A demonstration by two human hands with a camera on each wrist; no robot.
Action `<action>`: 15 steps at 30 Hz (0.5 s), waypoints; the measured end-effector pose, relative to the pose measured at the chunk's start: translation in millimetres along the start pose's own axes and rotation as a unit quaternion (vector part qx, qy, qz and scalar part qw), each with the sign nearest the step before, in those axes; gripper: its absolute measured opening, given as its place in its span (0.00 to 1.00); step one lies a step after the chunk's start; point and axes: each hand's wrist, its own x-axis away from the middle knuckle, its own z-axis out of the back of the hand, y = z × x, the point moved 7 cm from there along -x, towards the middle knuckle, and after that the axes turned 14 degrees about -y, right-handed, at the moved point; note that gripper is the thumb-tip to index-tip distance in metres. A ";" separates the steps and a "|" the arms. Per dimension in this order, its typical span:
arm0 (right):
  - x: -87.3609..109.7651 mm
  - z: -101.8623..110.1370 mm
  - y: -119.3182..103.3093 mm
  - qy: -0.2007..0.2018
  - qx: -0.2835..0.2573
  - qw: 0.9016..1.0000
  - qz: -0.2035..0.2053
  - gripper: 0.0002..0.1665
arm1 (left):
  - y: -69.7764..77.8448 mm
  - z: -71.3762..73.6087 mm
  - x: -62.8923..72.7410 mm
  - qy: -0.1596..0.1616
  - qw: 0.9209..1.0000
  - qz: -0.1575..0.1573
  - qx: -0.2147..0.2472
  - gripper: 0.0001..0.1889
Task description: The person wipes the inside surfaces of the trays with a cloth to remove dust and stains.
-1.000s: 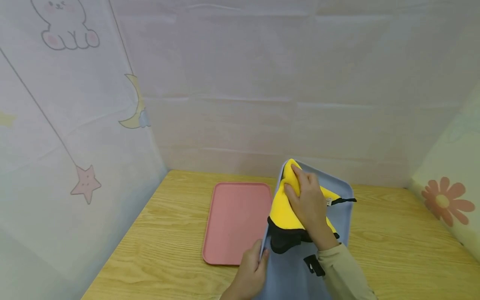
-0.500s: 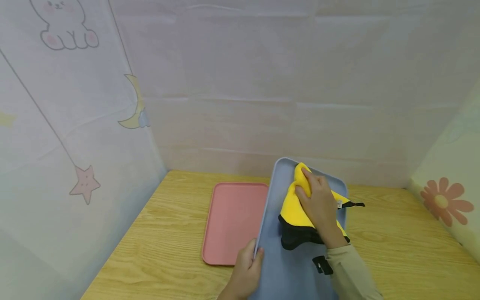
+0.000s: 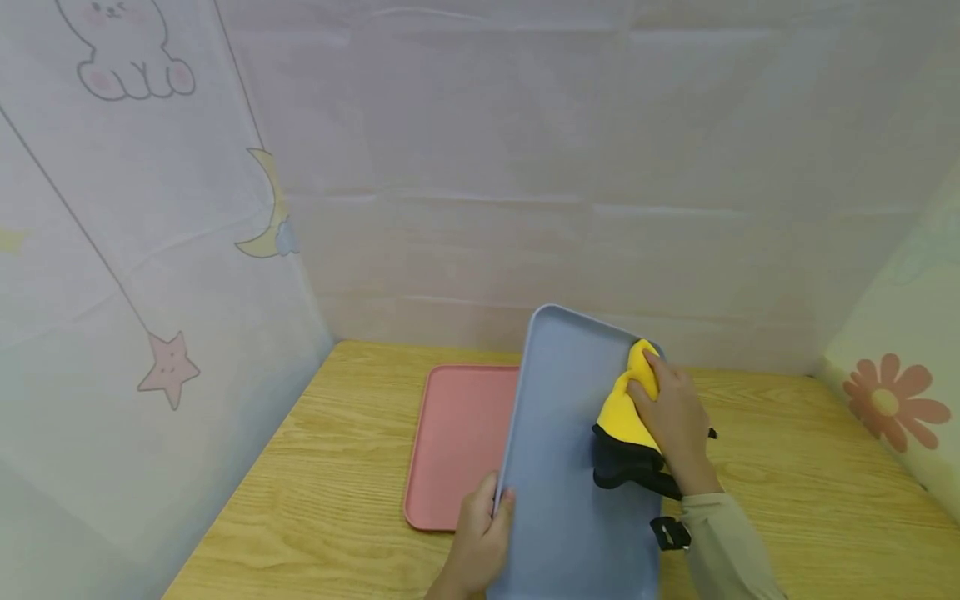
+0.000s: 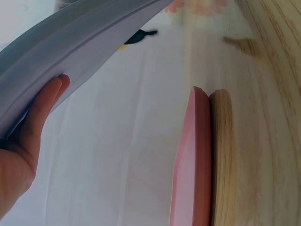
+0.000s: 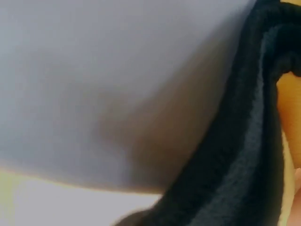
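A blue tray (image 3: 566, 400) stands tilted up off the table. My left hand (image 3: 480, 533) grips its left edge, with the thumb on the inner face. In the left wrist view, fingers of the left hand (image 4: 35, 125) lie against the tray (image 4: 89, 54). My right hand (image 3: 675, 417) holds a bunched yellow cleaning cloth (image 3: 626, 421) with black edging against the tray's upper right side. In the right wrist view, the black edging of the cloth (image 5: 225, 141) hangs close to the tray surface (image 5: 70, 94); the right hand is mostly out of that view.
A pink tray (image 3: 461, 442) lies flat on the wooden table (image 3: 330, 467), left of the blue tray and partly behind it. Printed fabric walls (image 3: 480, 183) enclose the table at the back and sides.
The right hand has moved the cloth rightward across the tray, from its upper left edge to its right edge. The blue tray has shifted a little left with the left hand, covering more of the pink tray.
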 end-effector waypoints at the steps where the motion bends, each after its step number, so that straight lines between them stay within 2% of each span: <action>1: -0.1 0.2 2.6 0.000 0.002 1.000 -0.003 0.29 | 0.8 0.6 0.0 0.001 1.000 -0.002 -0.002 0.07; 5: 0.3 -0.6 9.1 -0.001 0.001 1.000 -0.008 0.29 | 2.7 1.6 -0.1 0.002 1.000 -0.008 -0.004 0.06; 15: 3.2 -4.7 9.2 0.017 -0.011 1.000 -0.010 0.29 | 3.8 1.7 0.7 0.004 1.000 -0.005 0.000 0.06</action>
